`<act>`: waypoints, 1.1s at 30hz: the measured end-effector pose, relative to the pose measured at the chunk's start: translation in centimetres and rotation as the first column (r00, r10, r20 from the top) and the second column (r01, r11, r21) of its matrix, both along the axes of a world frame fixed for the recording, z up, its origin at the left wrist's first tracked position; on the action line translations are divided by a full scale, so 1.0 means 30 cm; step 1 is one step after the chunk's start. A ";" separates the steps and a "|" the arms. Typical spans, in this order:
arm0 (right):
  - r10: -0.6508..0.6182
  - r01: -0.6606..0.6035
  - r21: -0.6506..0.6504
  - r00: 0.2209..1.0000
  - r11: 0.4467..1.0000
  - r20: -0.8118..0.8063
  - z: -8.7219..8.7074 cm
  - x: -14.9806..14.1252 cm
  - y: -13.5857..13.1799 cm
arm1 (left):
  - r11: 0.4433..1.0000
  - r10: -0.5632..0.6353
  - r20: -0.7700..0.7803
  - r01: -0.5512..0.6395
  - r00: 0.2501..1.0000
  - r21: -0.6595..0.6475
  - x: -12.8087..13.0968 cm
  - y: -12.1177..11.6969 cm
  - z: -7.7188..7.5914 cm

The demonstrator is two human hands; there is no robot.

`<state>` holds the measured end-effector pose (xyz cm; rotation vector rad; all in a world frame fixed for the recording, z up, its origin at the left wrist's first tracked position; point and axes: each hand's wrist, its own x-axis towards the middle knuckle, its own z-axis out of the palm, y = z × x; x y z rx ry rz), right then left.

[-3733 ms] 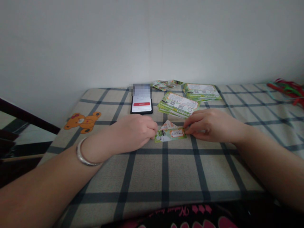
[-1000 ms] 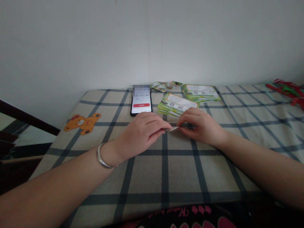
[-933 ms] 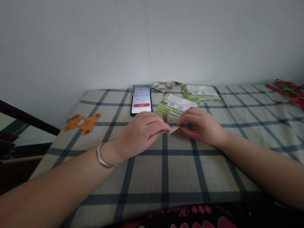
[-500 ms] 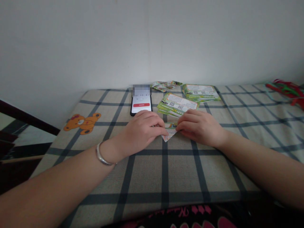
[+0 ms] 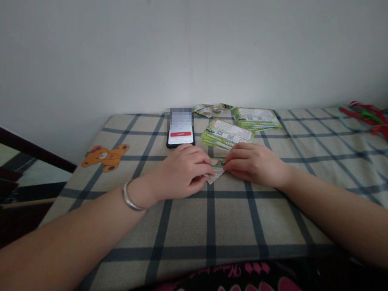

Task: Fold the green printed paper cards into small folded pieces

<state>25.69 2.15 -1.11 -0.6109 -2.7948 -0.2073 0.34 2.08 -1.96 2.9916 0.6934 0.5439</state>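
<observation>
Between my hands, low over the checked cloth, is a small printed paper card [image 5: 217,171] folded to a point at its near end. My left hand [image 5: 188,170], with a silver bangle at the wrist, pinches the card's left side between thumb and fingers. The right side is gripped by the closed fingertips of my right hand [image 5: 253,165]. Parts of the card are hidden behind the fingers. Just beyond lies a fanned stack of green-and-white printed cards [image 5: 228,133].
A phone [image 5: 180,137] lies behind my left hand. Folded cards [image 5: 214,109] and a second card stack [image 5: 257,118] lie near the wall. An orange bear figure [image 5: 106,157] is at left, red and green items [image 5: 365,117] at far right, on the checked tablecloth [image 5: 188,222].
My left thumb has shifted down and nearer to me along the card's left edge. The card's point has dropped slightly toward me. My right hand has barely moved.
</observation>
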 end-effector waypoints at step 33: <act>-0.039 -0.006 -0.288 0.988 0.958 -0.150 -0.018 0.009 0.010 | 0.979 -0.198 0.037 0.200 0.980 -0.050 -0.014 0.037 -0.010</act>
